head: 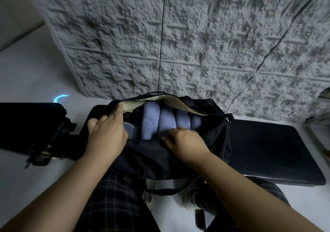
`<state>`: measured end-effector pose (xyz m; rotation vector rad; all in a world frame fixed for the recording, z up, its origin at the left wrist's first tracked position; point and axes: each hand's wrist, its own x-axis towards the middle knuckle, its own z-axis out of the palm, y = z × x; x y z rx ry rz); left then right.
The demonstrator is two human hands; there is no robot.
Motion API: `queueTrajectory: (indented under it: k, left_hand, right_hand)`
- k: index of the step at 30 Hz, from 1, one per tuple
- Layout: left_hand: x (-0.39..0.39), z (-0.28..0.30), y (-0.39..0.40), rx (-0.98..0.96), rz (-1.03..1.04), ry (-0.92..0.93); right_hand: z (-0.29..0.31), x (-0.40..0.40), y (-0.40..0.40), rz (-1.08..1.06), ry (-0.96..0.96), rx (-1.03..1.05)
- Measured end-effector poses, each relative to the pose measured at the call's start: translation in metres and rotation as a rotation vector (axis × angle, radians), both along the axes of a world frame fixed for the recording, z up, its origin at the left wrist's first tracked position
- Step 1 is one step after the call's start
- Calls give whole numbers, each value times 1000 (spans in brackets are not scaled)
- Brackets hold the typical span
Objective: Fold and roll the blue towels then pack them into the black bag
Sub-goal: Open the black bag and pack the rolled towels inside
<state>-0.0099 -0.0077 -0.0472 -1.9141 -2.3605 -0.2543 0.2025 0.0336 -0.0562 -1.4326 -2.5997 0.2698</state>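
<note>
Across the whole upper half of the frame I see a rough grey textured wall (178, 35), split by thin dark seams. Below it a pale floor (26, 74) runs along the left side and shows again at the lower middle. A flat black pad (271, 151) lies at the right of the frame, just beside the bag, and a second dark object with straps (32, 124) sits at the left edge; I cannot tell what it is.

The black bag (217, 133) sits in the middle of the frame, resting against my plaid-trousered legs (114, 196). Its mouth is open, and a cream lining (160, 101) shows along the far lip. Inside, the blue towels (166, 121) stand as rolls packed side by side, touching one another; I count about four, though the rightmost is partly hidden. Something small and greyish is tucked at the left end of the opening behind my fingers, too dim to name.

My left hand (107, 133) is at the left side of the opening, index finger stretched up against the lining's edge, the other fingers relaxed and spread over the black fabric. My right hand (185, 142) is at the near lip, fingers curled and pinching the bag's edge just in front of the rolls.
</note>
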Motion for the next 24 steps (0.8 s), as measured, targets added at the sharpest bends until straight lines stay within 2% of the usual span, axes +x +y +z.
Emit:
queueTrajectory:
  k: [3,7,11,15,18,21,24]
  left_hand:
    - [-2,-1,3,71,46,-3]
    - [-23,1,9,-44,123,-216]
    - [-27,3,14,-43,13,-364]
    - [-25,11,15,65,-37,-372]
    - [-26,13,16,86,-80,-388]
    - [-27,10,15,89,-90,-455]
    - [-29,8,15,97,-113,-550]
  right_hand:
    - [17,5,-5,-57,52,73]
    - [35,-8,-4,-29,109,63]
    - [37,-31,0,37,165,-9]
    - [17,-72,10,113,315,-152]
    - [-12,-108,29,83,367,-318]
    - [-36,-135,43,14,355,-505]
    - [-49,-149,53,-61,241,-592]
